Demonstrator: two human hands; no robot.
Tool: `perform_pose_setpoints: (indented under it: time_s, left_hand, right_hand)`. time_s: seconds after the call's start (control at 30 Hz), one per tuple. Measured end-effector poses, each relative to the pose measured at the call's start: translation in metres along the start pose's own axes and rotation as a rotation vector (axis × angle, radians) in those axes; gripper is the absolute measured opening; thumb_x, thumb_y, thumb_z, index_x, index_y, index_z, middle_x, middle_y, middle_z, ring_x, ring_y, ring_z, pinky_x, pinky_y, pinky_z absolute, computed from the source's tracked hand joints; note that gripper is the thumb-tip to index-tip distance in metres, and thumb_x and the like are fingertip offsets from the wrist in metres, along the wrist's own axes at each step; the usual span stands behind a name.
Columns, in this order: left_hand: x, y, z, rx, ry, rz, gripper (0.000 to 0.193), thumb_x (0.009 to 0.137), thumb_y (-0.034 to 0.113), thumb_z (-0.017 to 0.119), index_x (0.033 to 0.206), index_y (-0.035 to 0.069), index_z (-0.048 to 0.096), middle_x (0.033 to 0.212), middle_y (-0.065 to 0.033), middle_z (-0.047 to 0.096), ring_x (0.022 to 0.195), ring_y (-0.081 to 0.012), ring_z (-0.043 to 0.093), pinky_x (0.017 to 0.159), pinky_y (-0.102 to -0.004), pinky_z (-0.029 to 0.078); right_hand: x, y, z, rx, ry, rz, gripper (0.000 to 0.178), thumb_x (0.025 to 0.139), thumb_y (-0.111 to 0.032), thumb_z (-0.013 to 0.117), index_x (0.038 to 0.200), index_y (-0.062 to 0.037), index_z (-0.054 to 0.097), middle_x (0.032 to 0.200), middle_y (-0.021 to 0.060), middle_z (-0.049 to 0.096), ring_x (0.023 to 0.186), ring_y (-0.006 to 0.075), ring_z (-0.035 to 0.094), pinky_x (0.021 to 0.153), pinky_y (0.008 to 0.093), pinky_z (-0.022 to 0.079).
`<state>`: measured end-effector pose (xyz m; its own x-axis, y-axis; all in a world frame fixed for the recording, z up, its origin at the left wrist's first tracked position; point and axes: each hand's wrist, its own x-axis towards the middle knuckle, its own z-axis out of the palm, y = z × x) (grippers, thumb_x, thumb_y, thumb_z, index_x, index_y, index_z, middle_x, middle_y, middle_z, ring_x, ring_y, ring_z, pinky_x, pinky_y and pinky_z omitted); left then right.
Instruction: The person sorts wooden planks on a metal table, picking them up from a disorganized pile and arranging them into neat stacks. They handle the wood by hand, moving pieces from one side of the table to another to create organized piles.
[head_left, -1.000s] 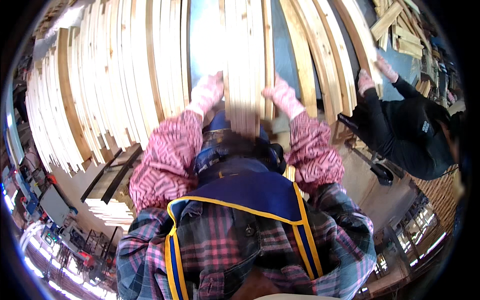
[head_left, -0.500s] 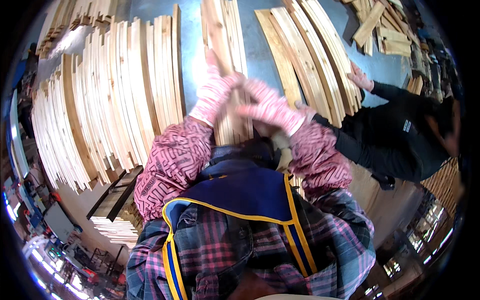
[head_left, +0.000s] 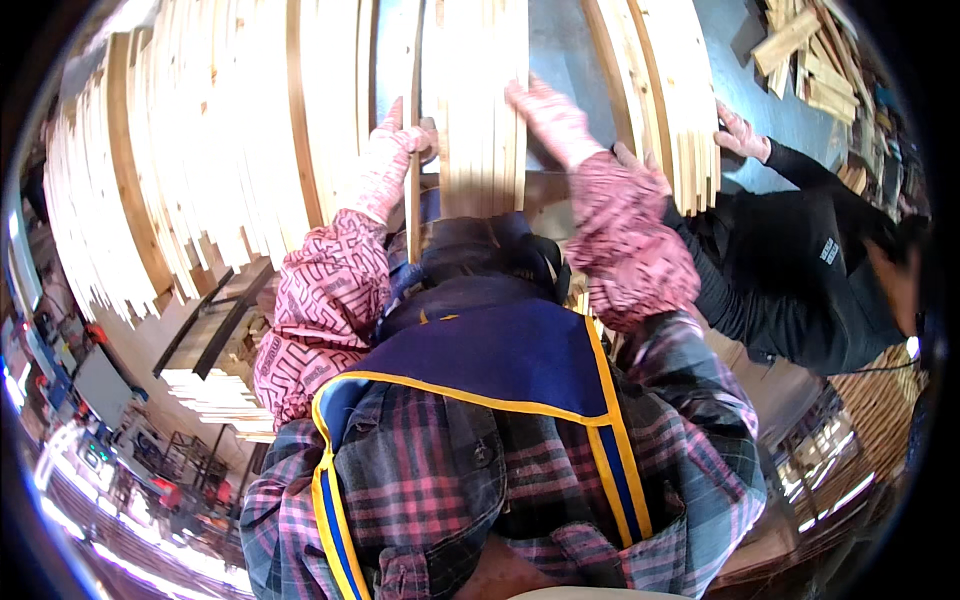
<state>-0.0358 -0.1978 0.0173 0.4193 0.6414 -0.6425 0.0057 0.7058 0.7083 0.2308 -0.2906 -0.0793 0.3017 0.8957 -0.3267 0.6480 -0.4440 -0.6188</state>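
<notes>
My left hand (head_left: 392, 165), in a pink-and-white glove, grips a narrow wooden board (head_left: 413, 140) standing on edge, its thumb on one side and fingers on the other. A thin gap parts this board from a bundle of pale wooden strips (head_left: 483, 110) lying side by side in front of me. Against the bundle's right side rests my right hand (head_left: 552, 118), gloved alike, with its fingers stretched forward along the outer strip. The near ends of the strips are blurred, close to my body.
Many long strips (head_left: 220, 130) lie in rows at left on the blue-grey table (head_left: 560, 60). More boards (head_left: 690, 120) lie at right, touched by a co-worker's gloved hands (head_left: 742, 135). Short offcuts (head_left: 815, 60) are heaped at far right. A dark metal frame (head_left: 215, 310) stands lower left.
My hands, close together over the middle boards before, have moved apart to either side. A board now stands on edge in my left hand. The view has shifted nearer the table.
</notes>
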Motion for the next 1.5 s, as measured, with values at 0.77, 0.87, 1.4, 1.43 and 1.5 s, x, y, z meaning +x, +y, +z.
perform_pose_setpoints:
  time_s: [0.77, 0.87, 1.4, 1.43, 1.5]
  left_hand:
    - [0.052, -0.015, 0.097, -0.567, -0.351, 0.007, 0.042, 0.086, 0.004, 0.063, 0.125, 0.003, 0.047, 0.094, -0.0081, 0.053, 0.08, -0.022, 0.057, 0.069, -0.0365, 0.053]
    - [0.077, -0.038, 0.124, -0.566, -0.353, -0.138, 0.045, 0.081, -0.007, 0.053, 0.122, 0.009, 0.047, 0.085, -0.0062, 0.05, 0.075, -0.0214, 0.053, 0.064, -0.0347, 0.049]
    - [0.13, -0.038, 0.245, 0.911, 0.131, -0.217, 0.103, 0.08, 0.024, 0.076, 0.16, 0.007, 0.013, 0.144, -0.0262, 0.042, 0.127, -0.033, 0.052, 0.102, -0.0424, 0.05]
    - [0.128, -0.04, 0.226, 0.764, 0.114, -0.175, 0.099, 0.079, 0.021, 0.074, 0.16, 0.006, 0.017, 0.138, -0.0245, 0.049, 0.117, -0.0314, 0.057, 0.097, -0.0401, 0.053]
    - [0.135, -0.046, 0.184, 0.44, -0.006, -0.084, 0.09, 0.081, 0.015, 0.068, 0.159, 0.006, 0.024, 0.122, -0.0197, 0.06, 0.098, -0.0268, 0.064, 0.082, -0.0349, 0.057]
  right_hand:
    - [-0.004, 0.057, -0.276, 0.483, 0.574, 0.269, 0.058, 0.095, -0.036, 0.072, 0.146, -0.0151, 0.055, 0.138, 0.0064, 0.062, 0.127, 0.0193, 0.057, 0.106, 0.031, 0.043]
    - [-0.005, 0.17, -0.32, -0.075, 0.428, 0.325, 0.08, 0.093, -0.057, 0.063, 0.152, -0.0069, 0.043, 0.144, 0.0117, 0.057, 0.135, 0.0244, 0.052, 0.108, 0.0357, 0.042]
    - [0.015, 0.114, -0.204, -0.259, 0.086, 0.685, 0.096, 0.088, -0.079, 0.045, 0.141, 0.0002, 0.052, 0.139, 0.0269, 0.057, 0.134, 0.0389, 0.051, 0.112, 0.0453, 0.038]
    - [0.014, 0.098, -0.192, -0.2, 0.059, 0.687, 0.095, 0.088, -0.078, 0.046, 0.141, 0.0006, 0.053, 0.139, 0.0268, 0.057, 0.133, 0.0391, 0.051, 0.112, 0.0451, 0.038]
    - [0.01, 0.076, -0.176, -0.087, 0.013, 0.699, 0.094, 0.088, -0.078, 0.048, 0.139, 0.0017, 0.054, 0.136, 0.0271, 0.058, 0.131, 0.0399, 0.053, 0.111, 0.0455, 0.039]
